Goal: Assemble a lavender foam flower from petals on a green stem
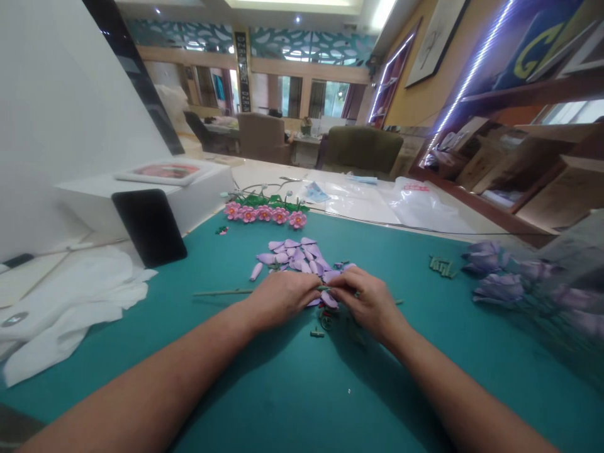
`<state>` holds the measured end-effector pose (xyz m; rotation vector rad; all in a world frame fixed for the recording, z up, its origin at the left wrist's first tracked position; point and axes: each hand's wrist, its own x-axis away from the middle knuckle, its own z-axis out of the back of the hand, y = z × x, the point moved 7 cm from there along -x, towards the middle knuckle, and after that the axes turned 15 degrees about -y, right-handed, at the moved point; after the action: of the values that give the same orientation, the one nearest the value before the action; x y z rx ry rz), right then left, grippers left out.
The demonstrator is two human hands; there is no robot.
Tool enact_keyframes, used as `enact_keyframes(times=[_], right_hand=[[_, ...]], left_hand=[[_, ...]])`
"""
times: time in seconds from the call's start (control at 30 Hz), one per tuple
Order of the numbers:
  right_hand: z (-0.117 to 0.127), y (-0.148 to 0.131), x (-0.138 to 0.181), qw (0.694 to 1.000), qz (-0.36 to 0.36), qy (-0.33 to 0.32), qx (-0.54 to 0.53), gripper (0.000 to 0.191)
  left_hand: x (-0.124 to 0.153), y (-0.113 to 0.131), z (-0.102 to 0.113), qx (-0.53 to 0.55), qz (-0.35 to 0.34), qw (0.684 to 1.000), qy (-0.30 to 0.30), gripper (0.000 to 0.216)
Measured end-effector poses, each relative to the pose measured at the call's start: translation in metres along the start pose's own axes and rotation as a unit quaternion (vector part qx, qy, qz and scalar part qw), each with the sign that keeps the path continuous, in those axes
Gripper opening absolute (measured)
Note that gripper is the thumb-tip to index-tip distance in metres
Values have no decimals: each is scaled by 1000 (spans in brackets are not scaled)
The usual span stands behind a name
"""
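Right now, both hands meet at the centre of the frame, the left hand (285, 294) and the right hand (372, 301) pinching a thin green stem (221, 292) between their fingertips. The stem lies crosswise, its ends showing past either hand; the hands hide most of its middle and cover the near edge of a heap of purple petals (293, 257). Just below the fingers, a small green piece (317, 333) lies on the teal mat (283, 396). Pink flowers (264, 214) line up above the petals. At right are purple flowers (497, 288), with green bits (442, 267) beside them. At left, a black phone (150, 228) leans against a white box (201, 196), near crumpled white plastic (70, 314).
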<state>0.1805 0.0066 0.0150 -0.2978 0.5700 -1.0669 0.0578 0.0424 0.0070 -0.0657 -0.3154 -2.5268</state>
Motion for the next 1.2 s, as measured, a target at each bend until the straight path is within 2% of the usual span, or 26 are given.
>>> enact_keyframes(times=[0.4,0.57,0.63,0.73,0.93,1.07,1.2], right_hand=[[-2,-7,1,1000,23,4,-15,12],[0,-6,-1,999,15,-21,-22,16],[7,0,-1,999,-6,-30,-18,20],[26,15,0,997,-70,-10,13,28],[52,45,6,983,-171,-10,69,25],[52,55,8,978,-186,-18,95,17],[40,64,7,974,-183,-28,127,28]], left_hand=[[1,9,4,-25,-14,999,21,26],[0,8,2,-16,-16,1000,14,26],[0,7,2,-9,-15,1000,14,25],[-1,1,3,-15,2,1000,7,24],[-3,-7,6,-20,31,999,-4,23],[-1,-11,8,-12,41,999,4,21],[0,-13,12,-9,38,999,30,23]])
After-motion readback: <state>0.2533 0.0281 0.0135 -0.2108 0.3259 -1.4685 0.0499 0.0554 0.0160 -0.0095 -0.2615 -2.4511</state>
